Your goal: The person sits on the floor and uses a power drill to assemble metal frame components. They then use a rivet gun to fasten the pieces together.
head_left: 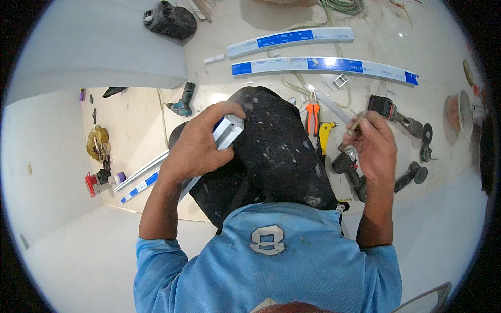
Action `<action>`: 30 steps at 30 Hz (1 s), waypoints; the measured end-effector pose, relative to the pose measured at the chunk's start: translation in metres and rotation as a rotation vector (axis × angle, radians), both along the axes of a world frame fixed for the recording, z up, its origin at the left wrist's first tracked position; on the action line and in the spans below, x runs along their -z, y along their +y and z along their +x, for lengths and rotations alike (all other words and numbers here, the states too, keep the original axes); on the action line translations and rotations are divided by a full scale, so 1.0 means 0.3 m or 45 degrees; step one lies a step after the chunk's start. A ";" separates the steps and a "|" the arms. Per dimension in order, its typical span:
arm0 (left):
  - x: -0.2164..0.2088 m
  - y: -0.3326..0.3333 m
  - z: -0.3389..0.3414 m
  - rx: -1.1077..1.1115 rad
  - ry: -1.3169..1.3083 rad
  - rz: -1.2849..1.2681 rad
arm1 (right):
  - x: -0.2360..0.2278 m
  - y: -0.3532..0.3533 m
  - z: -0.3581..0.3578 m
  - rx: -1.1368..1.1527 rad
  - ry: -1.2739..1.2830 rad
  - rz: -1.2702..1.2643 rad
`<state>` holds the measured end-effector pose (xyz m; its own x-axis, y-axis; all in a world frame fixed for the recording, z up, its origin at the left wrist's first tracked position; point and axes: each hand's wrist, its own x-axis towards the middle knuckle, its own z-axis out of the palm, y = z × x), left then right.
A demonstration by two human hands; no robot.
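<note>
My left hand (197,142) is wrapped round the end of a white aluminium profile (228,131), held over my left thigh. The profile's hollow cut end points up and right, and its length runs down behind my wrist. Raised to the right of my knee, my right hand (374,140) pinches a small, thin brownish piece (358,123) between thumb and fingers; its kind is too blurred to make out. Below that hand lies a dark power tool (350,169). Orange-handled pliers (312,119) and a yellow-handled tool (325,136) lie between my knee and the right hand.
Two profiles with blue film (292,40) lie across the floor ahead. A teal cordless drill (182,102) is at the left, beside more profiles (140,187). A cordless grinder (402,118) lies right, and a black container (170,21) stands far left near the wall.
</note>
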<state>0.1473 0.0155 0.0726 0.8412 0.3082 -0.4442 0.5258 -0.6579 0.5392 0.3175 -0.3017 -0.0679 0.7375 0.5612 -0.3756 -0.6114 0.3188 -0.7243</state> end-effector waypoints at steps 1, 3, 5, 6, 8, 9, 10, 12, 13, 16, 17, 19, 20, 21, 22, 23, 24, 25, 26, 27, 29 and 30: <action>0.011 -0.006 0.005 0.000 -0.021 -0.027 | -0.005 0.008 -0.004 -0.034 0.028 -0.101; 0.007 0.003 -0.001 0.038 -0.071 -0.053 | -0.030 0.075 -0.012 -0.105 0.012 -0.073; 0.014 -0.009 -0.004 0.014 -0.058 -0.002 | -0.027 0.116 -0.007 -0.183 0.055 0.024; 0.012 -0.013 0.000 0.015 -0.052 0.042 | -0.012 0.124 -0.003 -0.195 0.075 0.083; 0.015 -0.018 0.013 0.012 -0.029 0.020 | 0.000 0.136 0.002 -0.196 0.058 0.092; 0.007 -0.019 0.011 -0.023 0.013 0.026 | 0.000 0.141 0.001 -0.198 0.048 0.079; 0.004 -0.017 0.008 -0.060 0.056 0.033 | 0.001 0.145 0.001 -0.202 0.037 0.066; 0.023 -0.009 -0.004 0.003 -0.026 0.006 | -0.003 0.150 0.000 -0.198 0.006 0.007; 0.017 -0.004 -0.007 0.022 -0.047 0.027 | -0.009 0.156 -0.002 -0.195 -0.009 -0.009; 0.002 -0.004 0.006 -0.005 0.031 -0.030 | -0.030 0.162 -0.005 -0.176 -0.007 0.041; -0.012 -0.009 0.019 -0.052 0.069 -0.044 | -0.021 0.168 -0.007 -0.165 -0.013 0.092; -0.016 -0.017 0.024 -0.128 0.153 -0.078 | -0.018 0.179 -0.013 -0.167 -0.012 0.123; -0.017 -0.015 0.019 -0.130 0.158 -0.063 | -0.019 0.191 -0.017 -0.179 -0.005 0.126; -0.011 -0.016 0.018 -0.127 0.157 -0.057 | -0.018 0.196 -0.018 -0.186 -0.003 0.119; -0.009 -0.015 0.016 -0.122 0.157 -0.051 | -0.014 0.202 -0.020 -0.191 -0.006 0.133; -0.010 -0.011 0.015 -0.124 0.163 -0.065 | -0.010 0.209 -0.022 -0.196 -0.009 0.147; -0.008 -0.009 0.013 -0.077 0.138 -0.039 | -0.008 0.211 -0.023 -0.202 -0.013 0.157; -0.005 -0.006 0.011 -0.030 0.112 -0.013 | -0.006 0.212 -0.023 -0.206 -0.008 0.167; -0.005 -0.004 0.010 0.019 0.087 0.014 | -0.005 0.212 -0.024 -0.209 -0.004 0.177; -0.005 -0.008 0.011 -0.009 0.096 0.016 | -0.003 0.211 -0.023 -0.213 -0.002 0.186; -0.010 -0.021 0.015 -0.061 0.115 0.020 | -0.002 0.212 -0.022 -0.225 0.009 0.164; -0.007 -0.025 0.018 -0.053 0.078 0.010 | -0.004 0.202 -0.017 -0.226 0.011 0.142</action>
